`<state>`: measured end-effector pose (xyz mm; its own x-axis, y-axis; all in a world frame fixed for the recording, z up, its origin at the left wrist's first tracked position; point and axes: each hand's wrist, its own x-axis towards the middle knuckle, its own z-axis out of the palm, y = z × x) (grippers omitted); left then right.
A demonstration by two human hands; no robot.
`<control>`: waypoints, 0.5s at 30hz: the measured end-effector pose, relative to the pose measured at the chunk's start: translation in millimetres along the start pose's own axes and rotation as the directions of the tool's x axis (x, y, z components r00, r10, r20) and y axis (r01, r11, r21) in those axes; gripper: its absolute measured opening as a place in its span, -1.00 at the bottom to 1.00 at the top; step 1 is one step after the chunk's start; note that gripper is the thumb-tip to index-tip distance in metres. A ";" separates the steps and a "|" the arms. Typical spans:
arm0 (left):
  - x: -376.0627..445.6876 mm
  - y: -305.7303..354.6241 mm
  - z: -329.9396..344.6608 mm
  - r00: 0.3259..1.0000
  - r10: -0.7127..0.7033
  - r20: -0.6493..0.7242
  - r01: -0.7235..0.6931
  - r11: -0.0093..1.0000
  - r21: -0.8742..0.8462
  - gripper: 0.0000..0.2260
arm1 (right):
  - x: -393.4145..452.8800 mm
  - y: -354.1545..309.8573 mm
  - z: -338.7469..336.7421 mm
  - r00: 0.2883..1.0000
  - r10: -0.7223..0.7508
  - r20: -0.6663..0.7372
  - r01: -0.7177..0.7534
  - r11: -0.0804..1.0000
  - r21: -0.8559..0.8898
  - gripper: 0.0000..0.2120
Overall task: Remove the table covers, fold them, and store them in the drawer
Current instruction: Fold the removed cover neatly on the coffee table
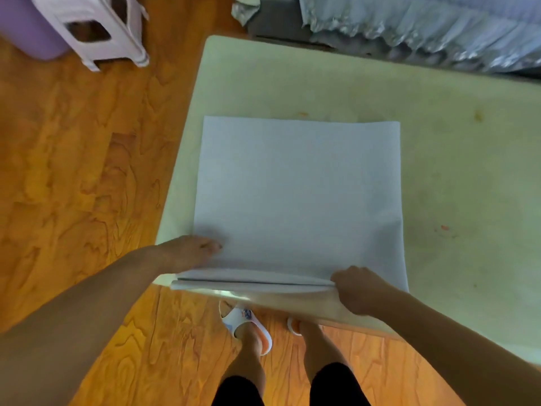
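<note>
A pale grey-blue table cover (298,194), folded into a square of several layers, lies on the near left corner of the cream table (456,159). Its stacked edges hang a little over the table's front edge. My left hand (187,252) rests on the cover's near left corner with the fingers lying flat on the cloth. My right hand (358,290) grips the folded layers at the near right edge, fingers curled round them. No drawer is in view.
A white plastic stool (96,27) and a purple bin (26,33) stand on the wooden floor at the far left. Silver-grey ruffled fabric (424,27) lies beyond the table's far edge. My feet in slippers (248,326) stand under the table's front edge.
</note>
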<state>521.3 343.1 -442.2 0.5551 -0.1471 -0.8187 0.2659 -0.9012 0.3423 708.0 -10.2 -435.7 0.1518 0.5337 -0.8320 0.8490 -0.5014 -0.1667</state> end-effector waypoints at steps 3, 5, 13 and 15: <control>11.8 -15.7 -24.8 0.958 -0.077 -0.275 0.098 0.993 0.061 -0.46 | 4.8 4.5 -2.5 1.000 -0.003 0.031 0.002 0.999 0.038 -0.69; 19.3 -40.2 -32.7 0.967 0.032 -0.255 0.021 0.979 0.202 -0.28 | 12.0 10.0 -7.9 0.995 0.025 0.093 -0.036 0.992 0.124 -0.70; 7.3 -73.4 -39.7 0.983 0.161 -0.092 -0.129 0.949 0.287 -0.56 | -22.1 44.7 -124.9 0.932 0.177 0.315 -0.307 0.848 0.432 -0.87; 12.1 -83.7 -36.1 0.978 0.163 -0.132 -0.116 0.944 0.308 -0.35 | -23.7 50.4 -174.2 0.929 0.201 0.310 -0.323 0.849 0.418 -0.89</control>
<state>534.1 431.4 -464.1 0.6899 -0.2368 -0.6841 -0.0561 -0.9596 0.2756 835.4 70.5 -332.2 0.1549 0.1843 -0.9706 0.4607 -0.8826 -0.0941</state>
